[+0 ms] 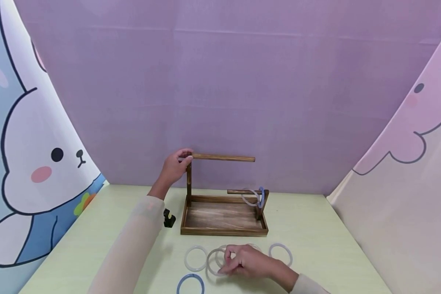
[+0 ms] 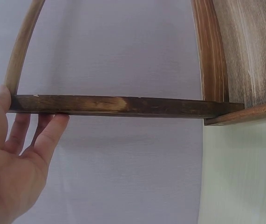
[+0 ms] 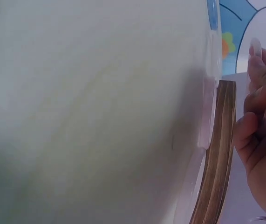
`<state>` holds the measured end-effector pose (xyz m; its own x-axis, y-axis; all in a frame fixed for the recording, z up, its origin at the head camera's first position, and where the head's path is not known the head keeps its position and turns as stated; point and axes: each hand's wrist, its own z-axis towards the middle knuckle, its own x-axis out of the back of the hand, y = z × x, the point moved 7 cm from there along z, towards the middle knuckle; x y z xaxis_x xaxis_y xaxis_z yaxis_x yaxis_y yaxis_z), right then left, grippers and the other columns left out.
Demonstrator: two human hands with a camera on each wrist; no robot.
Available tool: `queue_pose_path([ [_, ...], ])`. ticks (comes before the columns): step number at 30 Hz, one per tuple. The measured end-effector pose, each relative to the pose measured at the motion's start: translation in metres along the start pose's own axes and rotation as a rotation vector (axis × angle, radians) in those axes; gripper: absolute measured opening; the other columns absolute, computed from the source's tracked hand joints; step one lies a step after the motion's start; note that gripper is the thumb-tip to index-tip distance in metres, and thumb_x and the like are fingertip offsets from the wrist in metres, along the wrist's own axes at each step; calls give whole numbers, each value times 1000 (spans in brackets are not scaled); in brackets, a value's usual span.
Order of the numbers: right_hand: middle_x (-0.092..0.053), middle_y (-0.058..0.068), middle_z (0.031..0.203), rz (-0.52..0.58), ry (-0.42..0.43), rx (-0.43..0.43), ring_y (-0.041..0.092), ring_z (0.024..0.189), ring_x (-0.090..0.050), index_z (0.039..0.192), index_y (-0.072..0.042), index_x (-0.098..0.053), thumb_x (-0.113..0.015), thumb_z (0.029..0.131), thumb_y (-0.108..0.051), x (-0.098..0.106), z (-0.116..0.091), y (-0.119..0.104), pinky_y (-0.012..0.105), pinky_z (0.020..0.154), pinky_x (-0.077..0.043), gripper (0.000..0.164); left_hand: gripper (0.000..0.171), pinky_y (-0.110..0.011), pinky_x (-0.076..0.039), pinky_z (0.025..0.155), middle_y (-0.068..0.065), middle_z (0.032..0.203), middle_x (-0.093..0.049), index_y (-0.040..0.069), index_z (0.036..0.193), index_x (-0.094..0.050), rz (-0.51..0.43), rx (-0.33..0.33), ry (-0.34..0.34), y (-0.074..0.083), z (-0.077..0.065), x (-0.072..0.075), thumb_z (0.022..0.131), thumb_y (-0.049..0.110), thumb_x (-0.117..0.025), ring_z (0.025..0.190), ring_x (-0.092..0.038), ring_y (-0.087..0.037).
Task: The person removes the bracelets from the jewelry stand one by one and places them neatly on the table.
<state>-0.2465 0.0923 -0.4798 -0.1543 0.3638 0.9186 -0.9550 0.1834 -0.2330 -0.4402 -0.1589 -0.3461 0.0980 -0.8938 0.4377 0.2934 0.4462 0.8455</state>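
A brown wooden bangle stand [image 1: 224,233] has a tray base, a tall left post with a long upper bar [image 1: 224,157], and a short right post with a lower bar [image 1: 237,192]. My left hand [image 1: 175,166] grips the top of the tall post, thumb and fingertips against the wood [image 2: 109,105]. Low over the table, my right hand [image 1: 248,261] pinches a clear bangle [image 1: 207,264] between thumb and finger; part of it shows in the right wrist view [image 3: 256,47]. A blue bangle [image 1: 262,198] and a pale bangle [image 1: 247,201] hang on the lower bar.
Around the right hand lie more bangles: a clear one [image 1: 185,257] to its left, a blue one [image 1: 190,275] nearer me, a pale one [image 1: 279,244] to the right, and others partly behind the hand. A small black object [image 1: 169,219] stands left of the tray.
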Motion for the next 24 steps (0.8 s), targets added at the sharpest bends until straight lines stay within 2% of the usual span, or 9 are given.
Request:
queue_pose_path([
  [6, -62, -12, 98, -10, -53, 53, -11, 89, -55, 107, -30, -82, -75, 94, -18, -3, -3, -9, -5, 80, -36, 19, 34, -47, -60, 89, -12, 135, -57, 22, 137, -60, 2, -1, -2, 0, 0, 0, 107, 35, -53, 116, -62, -31],
  [15, -62, -8, 96, 122, -161, 92, -13, 87, -48, 107, -24, -82, -70, 98, -18, -13, -14, -17, -4, 77, -37, 17, 34, -48, -60, 90, -12, 137, -57, 21, 138, -60, -2, 7, -7, 1, 0, 1, 107, 35, -53, 117, -62, -32],
  [19, -61, -8, 94, 171, -212, 66, -11, 87, -45, 106, -24, -83, -69, 98, -20, -18, -18, -19, -4, 76, -38, 16, 35, -48, -60, 90, -12, 136, -57, 21, 139, -59, 3, 4, -6, 2, -1, 1, 107, 35, -53, 117, -62, -32],
  [24, -61, -9, 91, 156, -237, 48, -14, 88, -43, 99, -25, -83, -70, 97, -26, -21, -21, -17, -4, 76, -38, 13, 35, -47, -60, 88, -12, 134, -58, 20, 138, -60, 17, -5, 2, 1, 0, 1, 107, 34, -54, 111, -64, -31],
])
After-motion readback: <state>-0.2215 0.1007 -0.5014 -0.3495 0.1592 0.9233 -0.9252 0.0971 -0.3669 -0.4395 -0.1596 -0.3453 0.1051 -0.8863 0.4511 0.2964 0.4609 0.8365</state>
